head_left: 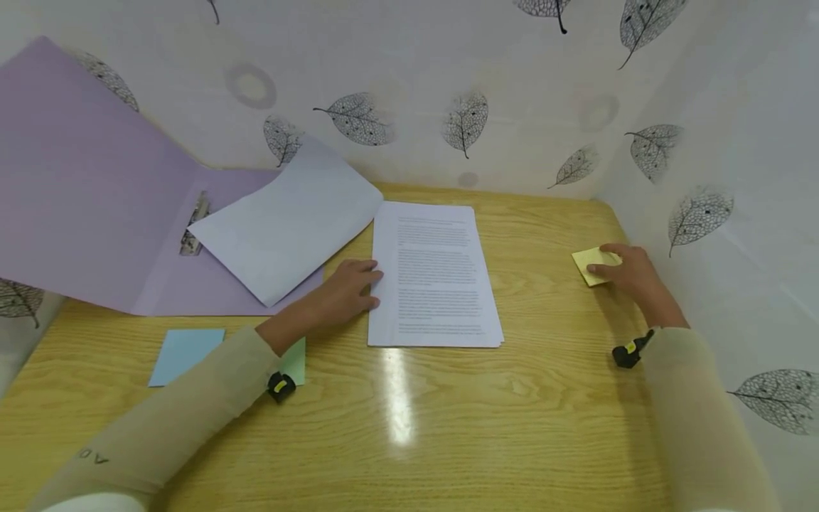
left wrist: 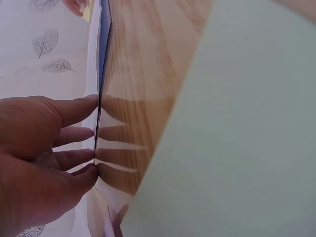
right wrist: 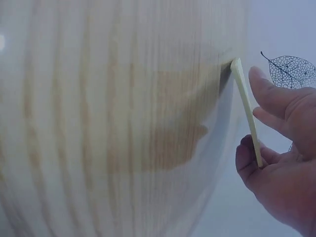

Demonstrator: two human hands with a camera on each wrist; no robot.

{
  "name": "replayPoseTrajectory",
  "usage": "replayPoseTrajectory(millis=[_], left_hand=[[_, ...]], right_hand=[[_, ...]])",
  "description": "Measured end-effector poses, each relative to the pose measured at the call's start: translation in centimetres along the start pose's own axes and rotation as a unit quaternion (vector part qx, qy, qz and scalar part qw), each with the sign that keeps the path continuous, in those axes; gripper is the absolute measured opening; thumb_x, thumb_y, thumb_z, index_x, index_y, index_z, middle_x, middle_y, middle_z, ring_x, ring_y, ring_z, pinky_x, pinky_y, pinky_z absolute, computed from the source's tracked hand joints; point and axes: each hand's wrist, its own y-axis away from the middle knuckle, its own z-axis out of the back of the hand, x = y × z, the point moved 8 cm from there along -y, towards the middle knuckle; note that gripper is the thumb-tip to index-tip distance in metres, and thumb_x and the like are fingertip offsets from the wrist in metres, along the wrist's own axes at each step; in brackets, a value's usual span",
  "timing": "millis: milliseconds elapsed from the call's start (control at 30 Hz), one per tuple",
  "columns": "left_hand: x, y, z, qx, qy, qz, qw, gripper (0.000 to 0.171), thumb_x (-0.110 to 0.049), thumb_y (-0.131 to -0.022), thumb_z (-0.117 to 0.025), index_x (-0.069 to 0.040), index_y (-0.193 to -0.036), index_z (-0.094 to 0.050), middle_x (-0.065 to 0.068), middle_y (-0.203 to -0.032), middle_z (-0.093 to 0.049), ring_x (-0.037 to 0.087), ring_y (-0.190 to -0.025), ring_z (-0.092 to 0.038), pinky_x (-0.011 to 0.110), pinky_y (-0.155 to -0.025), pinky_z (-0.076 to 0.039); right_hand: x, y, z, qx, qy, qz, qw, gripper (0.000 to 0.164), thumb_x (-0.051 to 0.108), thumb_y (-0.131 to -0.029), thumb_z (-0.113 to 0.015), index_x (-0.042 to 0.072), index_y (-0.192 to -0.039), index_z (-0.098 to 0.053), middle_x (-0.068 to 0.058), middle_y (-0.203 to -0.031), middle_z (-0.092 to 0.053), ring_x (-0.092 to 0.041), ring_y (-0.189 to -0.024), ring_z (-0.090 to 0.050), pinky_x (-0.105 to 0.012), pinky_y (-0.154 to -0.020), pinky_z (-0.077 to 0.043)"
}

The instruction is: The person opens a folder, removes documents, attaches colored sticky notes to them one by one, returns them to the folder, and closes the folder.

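Note:
A stack of printed white sheets (head_left: 438, 277) lies flat in the middle of the wooden table. Along its left edge rest the fingertips of my left hand (head_left: 345, 291), loosely bent, with the thumb nearest me. At the far right, my right hand (head_left: 633, 274) grips a small yellow sticky-note pad (head_left: 582, 266). The right wrist view shows that pad (right wrist: 245, 106) edge-on, with fingers on both sides and its far end close to the tabletop. A green note (left wrist: 237, 128) fills the right of the left wrist view, partly hidden under my forearm in the head view.
Left of the stack, a lilac folder (head_left: 96, 185) stands open with a metal clip (head_left: 195, 224) inside. A loose white sheet (head_left: 294, 220) overlaps folder and table. Near my left forearm lies a blue note (head_left: 185, 355). Leaf-patterned walls (head_left: 409, 85) border the table's back and right.

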Motion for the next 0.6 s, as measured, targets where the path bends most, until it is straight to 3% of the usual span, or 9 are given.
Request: replayPoseTrajectory(millis=[200, 300, 400, 500, 600], left_hand=[[-0.2, 0.1, 0.1, 0.002, 0.002, 0.001, 1.0000, 0.058, -0.021, -0.099, -0.066, 0.003, -0.147, -0.046, 0.026, -0.160, -0.030, 0.044, -0.149, -0.025, 0.054, -0.122, -0.023], [-0.2, 0.0, 0.1, 0.002, 0.009, -0.002, 1.0000, 0.058, -0.021, -0.099, -0.066, 0.002, -0.148, -0.046, 0.026, -0.160, -0.030, 0.044, -0.149, -0.025, 0.054, -0.122, -0.023], [0.0, -0.2, 0.2, 0.000, 0.020, -0.005, 0.9998, 0.059, -0.021, -0.100, -0.064, 0.001, -0.150, -0.044, 0.025, -0.160, -0.030, 0.043, -0.150, -0.025, 0.054, -0.123, -0.023], [0.3, -0.4, 0.6, -0.005, 0.027, 0.006, 0.9996, 0.059, -0.024, -0.102, -0.061, -0.003, -0.153, -0.041, 0.023, -0.162, -0.029, 0.040, -0.151, -0.025, 0.053, -0.123, -0.024], [0.0, -0.3, 1.7, -0.016, 0.051, 0.020, 0.9984, 0.058, -0.025, -0.103, -0.059, -0.006, -0.154, -0.039, 0.019, -0.163, -0.028, 0.035, -0.152, -0.025, 0.051, -0.123, -0.025]], right_hand=[[0.5, 0.5, -0.2, -0.017, -0.035, -0.011, 0.999, 0.059, 0.027, -0.105, -0.055, -0.002, -0.153, -0.036, -0.039, -0.155, -0.026, -0.060, -0.139, -0.027, -0.070, -0.107, -0.033], [1.2, 1.0, 0.1, -0.033, -0.095, -0.026, 0.995, 0.056, 0.025, -0.106, -0.052, 0.003, -0.154, -0.036, -0.033, -0.160, -0.022, -0.056, -0.142, -0.026, -0.067, -0.108, -0.035], [2.3, 1.6, 0.3, -0.045, -0.158, -0.032, 0.986, 0.058, 0.033, -0.105, -0.053, 0.010, -0.156, -0.037, -0.025, -0.165, -0.017, -0.050, -0.145, -0.027, -0.062, -0.110, -0.036], [3.8, 2.1, 0.2, -0.054, -0.197, -0.025, 0.979, 0.063, 0.043, -0.102, -0.057, 0.017, -0.156, -0.039, -0.019, -0.166, -0.020, -0.036, -0.140, -0.036, -0.050, -0.107, -0.041], [6.2, 2.4, 0.1, -0.063, -0.235, 0.000, 0.970, 0.062, 0.042, -0.099, -0.062, 0.018, -0.153, -0.044, -0.015, -0.163, -0.027, -0.019, -0.128, -0.045, -0.030, -0.099, -0.047]])
